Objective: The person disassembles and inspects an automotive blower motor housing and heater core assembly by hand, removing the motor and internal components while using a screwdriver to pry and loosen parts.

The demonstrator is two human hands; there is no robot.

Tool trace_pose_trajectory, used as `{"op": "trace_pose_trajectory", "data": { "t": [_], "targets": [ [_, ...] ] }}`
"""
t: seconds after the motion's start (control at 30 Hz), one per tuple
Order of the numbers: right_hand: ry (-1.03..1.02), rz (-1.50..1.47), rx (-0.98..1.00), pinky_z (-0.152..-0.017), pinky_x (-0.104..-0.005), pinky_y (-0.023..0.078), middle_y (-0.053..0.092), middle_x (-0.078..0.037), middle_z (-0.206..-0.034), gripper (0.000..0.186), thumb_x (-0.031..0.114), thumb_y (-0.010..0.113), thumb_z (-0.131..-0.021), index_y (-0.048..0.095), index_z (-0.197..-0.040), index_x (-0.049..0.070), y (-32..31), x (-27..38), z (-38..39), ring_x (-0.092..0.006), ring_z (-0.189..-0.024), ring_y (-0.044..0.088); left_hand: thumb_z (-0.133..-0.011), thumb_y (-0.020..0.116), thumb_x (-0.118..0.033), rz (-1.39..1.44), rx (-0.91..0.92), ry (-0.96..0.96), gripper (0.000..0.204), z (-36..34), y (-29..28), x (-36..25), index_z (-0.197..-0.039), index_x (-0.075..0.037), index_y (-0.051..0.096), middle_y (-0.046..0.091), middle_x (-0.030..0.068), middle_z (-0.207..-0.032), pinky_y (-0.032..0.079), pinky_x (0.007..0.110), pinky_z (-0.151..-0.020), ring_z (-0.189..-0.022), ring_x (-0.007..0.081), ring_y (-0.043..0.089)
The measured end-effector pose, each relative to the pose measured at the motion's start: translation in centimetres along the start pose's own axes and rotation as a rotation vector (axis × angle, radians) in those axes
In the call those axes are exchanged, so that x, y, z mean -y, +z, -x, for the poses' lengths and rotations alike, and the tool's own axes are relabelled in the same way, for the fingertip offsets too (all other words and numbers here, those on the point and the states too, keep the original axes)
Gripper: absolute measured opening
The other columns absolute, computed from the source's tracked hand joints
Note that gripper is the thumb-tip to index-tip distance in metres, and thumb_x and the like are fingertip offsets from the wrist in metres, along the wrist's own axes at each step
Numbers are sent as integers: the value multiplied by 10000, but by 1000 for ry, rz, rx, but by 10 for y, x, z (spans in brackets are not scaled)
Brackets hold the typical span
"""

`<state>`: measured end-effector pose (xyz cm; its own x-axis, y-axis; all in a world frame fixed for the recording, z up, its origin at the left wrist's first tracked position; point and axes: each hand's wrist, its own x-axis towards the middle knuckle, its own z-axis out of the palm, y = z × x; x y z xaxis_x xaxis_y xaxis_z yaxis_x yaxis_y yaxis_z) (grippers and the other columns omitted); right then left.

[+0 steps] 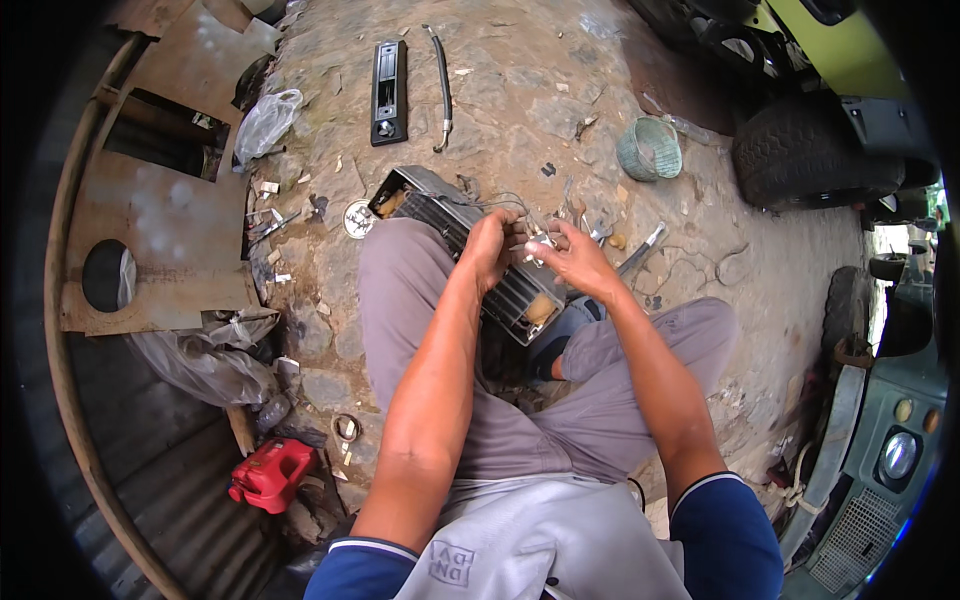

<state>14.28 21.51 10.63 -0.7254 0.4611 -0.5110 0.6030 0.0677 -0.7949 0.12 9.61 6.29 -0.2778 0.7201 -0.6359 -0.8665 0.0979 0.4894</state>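
A long black slatted housing (pixel 470 225) lies slantwise between my knees, with tan lumps of material at its ends. Just above it, both hands meet around a small silvery-white part (pixel 541 243) with thin wires (pixel 512 198) looping from it. My right hand (pixel 580 262) is closed, pinching the small part between thumb and fingers. Beside it, my left hand (pixel 490 246) has its fingers curled in at the wires; its fingertips are partly hidden. The exact kind of the small part is too small to tell.
On the stone floor ahead lie a black vent panel (pixel 389 92) and a black hose (pixel 442 90). A green basket (pixel 649 150) stands right of them, near a vehicle tyre (pixel 815 160). A red jerrycan (pixel 273 474) and a rusty cut metal sheet (pixel 165 215) are at left.
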Motion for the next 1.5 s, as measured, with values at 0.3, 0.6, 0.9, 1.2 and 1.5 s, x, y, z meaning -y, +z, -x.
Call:
{"op": "trace_pose_trajectory", "data": {
  "t": [0.3,0.6,0.9,1.2,1.5],
  "targets": [
    [-11,-376,-29,-605,-303,573,690,-125,-984,478,175,718,-926,519,-1316,-17,8,-34,-17,-167,-822,665,-885,528,-149,-235,-594,333,416,-4,-17,19,-1264,-6,626,642,112,-1093,481,348,-861,-1025,231,601],
    [46,-510,-9,-639,-297,568,678,-151,-1063,530,206,712,-936,484,-1354,-26,-3,-41,-20,-209,-827,689,-848,628,-266,-704,-885,309,924,30,19,48,-1524,120,130,283,351,-1546,220,415,-1215,-1462,445,274],
    [82,-542,-25,-644,-316,574,643,-130,-1073,512,197,693,-953,482,-1368,-16,-5,-45,-24,-221,-843,688,-864,646,-330,-394,-914,213,896,39,25,70,-1519,104,214,362,315,-1533,288,392,-1171,-1425,393,382],
    [3,-518,-28,-631,-303,558,621,-139,-1108,425,195,620,-984,450,-1337,29,9,-42,-26,-230,-856,713,-891,637,-397,-402,-973,344,821,27,11,76,-1504,50,324,446,291,-1473,346,403,-1121,-1365,376,451],
    [-200,10,-239,-849,-421,516,639,-192,-1127,547,250,744,-873,471,-1290,24,14,-36,-28,-317,-1045,664,-936,620,-371,-302,-721,491,643,39,24,51,-1417,25,457,557,205,-1333,409,374,-1027,-1210,284,536]
  ]
}}
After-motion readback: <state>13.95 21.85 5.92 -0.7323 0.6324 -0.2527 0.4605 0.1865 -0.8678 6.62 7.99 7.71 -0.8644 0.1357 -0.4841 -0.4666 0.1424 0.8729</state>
